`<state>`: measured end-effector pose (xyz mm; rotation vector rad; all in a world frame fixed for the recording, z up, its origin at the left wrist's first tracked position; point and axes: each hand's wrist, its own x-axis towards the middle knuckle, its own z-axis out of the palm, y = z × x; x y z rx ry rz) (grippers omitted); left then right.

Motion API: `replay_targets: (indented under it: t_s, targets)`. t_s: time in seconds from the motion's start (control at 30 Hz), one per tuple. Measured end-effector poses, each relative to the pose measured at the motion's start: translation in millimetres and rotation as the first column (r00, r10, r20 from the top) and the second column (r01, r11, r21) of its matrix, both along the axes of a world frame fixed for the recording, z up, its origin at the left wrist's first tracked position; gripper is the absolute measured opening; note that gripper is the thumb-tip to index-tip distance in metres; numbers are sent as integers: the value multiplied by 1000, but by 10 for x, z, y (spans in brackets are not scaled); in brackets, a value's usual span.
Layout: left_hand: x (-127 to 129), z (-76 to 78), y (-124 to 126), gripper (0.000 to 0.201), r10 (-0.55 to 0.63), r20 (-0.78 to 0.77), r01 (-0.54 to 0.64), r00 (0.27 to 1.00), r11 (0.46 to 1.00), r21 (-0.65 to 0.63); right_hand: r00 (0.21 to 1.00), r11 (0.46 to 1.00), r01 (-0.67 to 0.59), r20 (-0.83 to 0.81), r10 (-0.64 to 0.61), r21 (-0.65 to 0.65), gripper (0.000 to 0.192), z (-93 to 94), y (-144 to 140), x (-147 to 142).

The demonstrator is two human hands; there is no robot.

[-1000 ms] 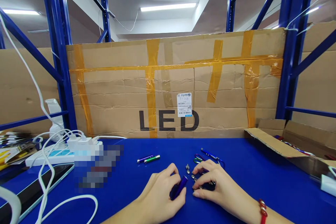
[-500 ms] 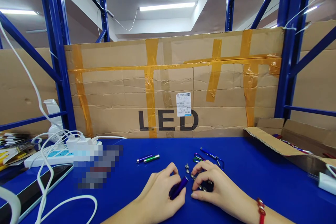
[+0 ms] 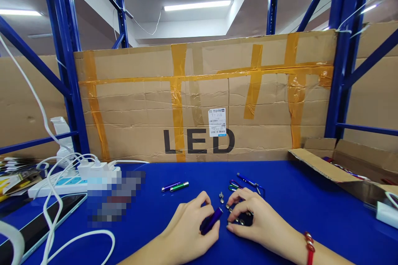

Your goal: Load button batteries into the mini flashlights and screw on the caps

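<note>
My left hand (image 3: 191, 228) is closed round a shiny blue-purple metal tube (image 3: 212, 220), which tilts up to the right. To its right, my right hand (image 3: 252, 218) curls over a cluster of small round silvery metal pieces (image 3: 241, 222), thumb and fingertips drawn close together at the cluster's left side. Whether a piece sits between those fingertips is too small to make out. Two more silvery pieces (image 3: 221, 197) lie just beyond, between the hands. Farther back rest a purple tube (image 3: 170, 186) and a green tube (image 3: 179, 186) with silver ends.
Behind my right hand lie coloured loop-shaped clips (image 3: 235, 185) and a slim blue tube (image 3: 246, 179). A white power strip (image 3: 73, 184) with tangled cables and a phone (image 3: 46, 223) occupy the left. An open cardboard box (image 3: 326, 167) stands at right; a cardboard wall (image 3: 130, 120) closes the back.
The view has shifted very slightly. Both hands keep nearly the same place and grip, and the tube stays in my left hand.
</note>
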<state>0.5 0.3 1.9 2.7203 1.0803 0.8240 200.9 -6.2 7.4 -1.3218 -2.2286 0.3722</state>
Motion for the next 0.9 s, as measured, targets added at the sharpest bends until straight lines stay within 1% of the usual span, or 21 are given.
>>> replay_targets:
  t_s: [0.2,0.4,0.53,0.63,0.73,0.9]
  targets:
    - [-4,-12,-8,12,9,1,-9,1000,1000,-12,999,1000,-5,-33,4,-22,7,3,-17,-29]
    - [-3,14,-6,12,7,2,-7,1000,1000,-27,1000,1000,-1,-29,0,-28,7,1,-39,-39]
    - [0,18,-14,11,9,-3,-9,1000,1000,-29,1000,1000,0,-5,0,-8,12,11,-52,-25]
    - [-3,10,-22,12,3,-4,-4,1000,1000,-28,999,1000,-4,43,3,25,15,31,-38,-4]
    - [-5,3,-17,12,2,1,-2,1000,1000,-25,997,1000,-10,74,9,25,13,44,-10,12]
    - [-3,-1,-3,12,1,8,0,1000,1000,-19,998,1000,-22,52,22,-5,7,23,22,23]
